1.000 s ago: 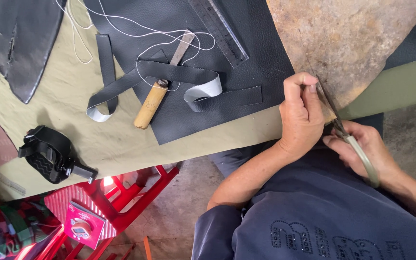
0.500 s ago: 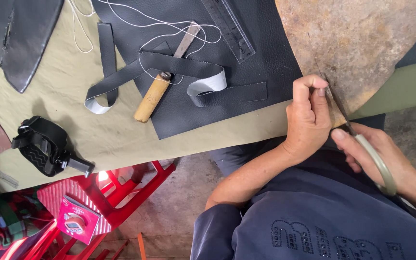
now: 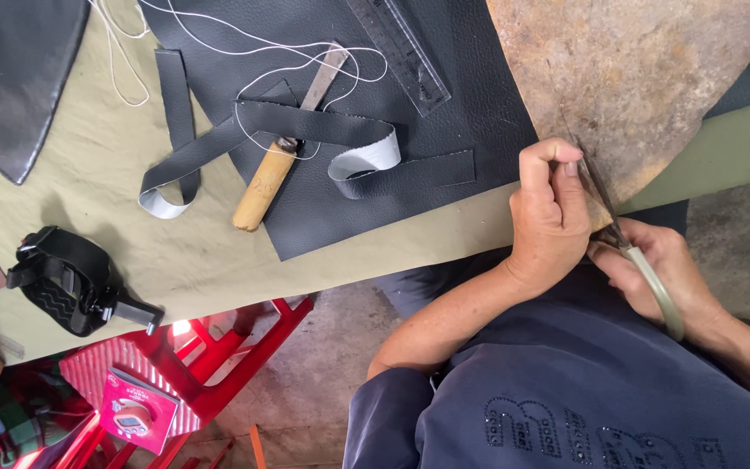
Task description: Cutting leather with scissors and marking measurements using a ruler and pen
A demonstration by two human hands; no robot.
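Note:
My left hand (image 3: 549,217) pinches the near edge of a large brown leather piece (image 3: 644,78) that lies on the table's right side. My right hand (image 3: 661,269) grips the pale handles of a pair of scissors (image 3: 618,234). The blades point up into the leather's edge, right beside my left thumb and fingers. My dark blue shirt (image 3: 583,408) fills the lower right.
An olive cloth (image 3: 106,208) covers the table. On it lie a black leather sheet (image 3: 470,95), black straps (image 3: 305,130), a wooden-handled tool (image 3: 262,187), white thread (image 3: 305,56), a clear ruler (image 3: 397,52) and a black strapped device (image 3: 67,278). A red plastic stool (image 3: 210,356) stands below.
The scissors' blades have gone further into the leather edge beside my left fingers. Both hands stay together at the table's edge; the view has shifted slightly.

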